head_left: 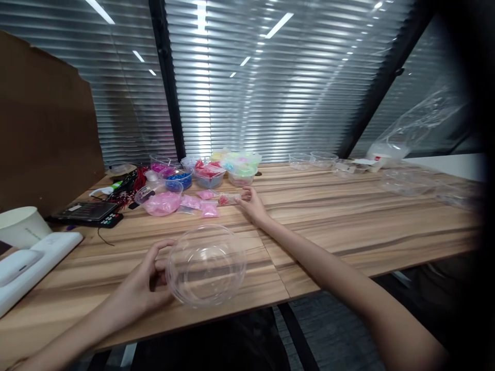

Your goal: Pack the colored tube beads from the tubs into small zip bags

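Observation:
My left hand point(147, 281) grips the side of a round clear plastic bowl point(209, 268), fingers curled at its rim near the front edge of the table. The bowl has nothing visible inside and is tilted towards me. Further back, my right hand point(252, 206) pinches the right end of a small clear bag point(228, 199) with red bits in it. Left of that bag lie small pink bags point(209, 208) and a clear tub holding a larger pink bag point(162, 202).
Behind stand tubs of blue point(180, 179), red point(211, 170) and pale green point(243, 167) material. At left are a black scale point(87, 211), a white power strip point(38, 265), a paper bowl point(23, 226) and a cardboard box point(46, 123). Clear containers point(406, 180) sit at right.

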`<state>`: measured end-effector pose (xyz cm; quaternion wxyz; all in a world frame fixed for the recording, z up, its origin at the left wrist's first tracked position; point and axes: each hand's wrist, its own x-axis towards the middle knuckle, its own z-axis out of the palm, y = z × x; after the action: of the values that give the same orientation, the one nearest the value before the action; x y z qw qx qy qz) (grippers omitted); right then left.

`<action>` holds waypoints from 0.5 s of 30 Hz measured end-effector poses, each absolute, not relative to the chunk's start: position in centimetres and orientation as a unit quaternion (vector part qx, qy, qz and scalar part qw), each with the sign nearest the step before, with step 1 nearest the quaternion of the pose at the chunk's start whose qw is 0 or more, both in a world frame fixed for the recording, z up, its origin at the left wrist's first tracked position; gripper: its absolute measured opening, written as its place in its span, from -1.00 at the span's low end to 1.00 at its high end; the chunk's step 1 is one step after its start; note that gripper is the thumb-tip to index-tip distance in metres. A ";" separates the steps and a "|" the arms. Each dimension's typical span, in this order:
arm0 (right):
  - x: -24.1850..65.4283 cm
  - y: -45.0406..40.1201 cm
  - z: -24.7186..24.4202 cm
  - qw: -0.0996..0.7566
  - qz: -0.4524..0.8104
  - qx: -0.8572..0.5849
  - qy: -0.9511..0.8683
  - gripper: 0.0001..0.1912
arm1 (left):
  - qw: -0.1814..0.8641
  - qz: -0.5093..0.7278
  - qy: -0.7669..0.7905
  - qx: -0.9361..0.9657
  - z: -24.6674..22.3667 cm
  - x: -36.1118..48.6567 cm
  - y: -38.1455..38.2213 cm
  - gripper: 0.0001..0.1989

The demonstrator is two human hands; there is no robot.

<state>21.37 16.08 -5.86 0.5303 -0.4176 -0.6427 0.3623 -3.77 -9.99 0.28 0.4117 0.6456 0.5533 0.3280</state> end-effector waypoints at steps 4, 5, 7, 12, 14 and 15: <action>20.7 16.6 -5.8 0.531 0.329 -0.415 -0.661 -0.44 | 0.434 0.342 0.550 0.626 0.3 -2.8 -10.3 -0.33; 20.6 16.6 -5.5 0.539 0.319 -0.411 -0.662 -0.46 | 0.436 0.342 0.550 0.625 0.4 -2.6 -10.4 -0.34; 20.7 16.1 -4.3 0.563 0.296 -0.401 -0.659 -0.53 | 0.431 0.345 0.552 0.626 0.3 -2.3 -10.5 -0.35; 23.0 9.9 0.6 0.656 0.211 -0.363 -0.627 -0.69 | 0.404 0.347 0.572 0.624 -0.7 -2.2 -10.5 -0.35; 24.6 4.3 1.7 0.698 0.144 -0.344 -0.611 -0.66 | 0.393 0.347 0.580 0.623 -1.1 -2.4 -10.5 -0.35; 25.5 1.0 1.8 0.676 0.110 -0.344 -0.642 -0.62 | 0.386 0.349 0.583 0.624 -1.3 -2.6 -10.4 -0.36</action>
<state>25.54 1.00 1.83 0.6765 -0.3438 -0.6419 0.1099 -2.56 -10.42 -1.26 0.3859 0.6242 0.5831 0.3485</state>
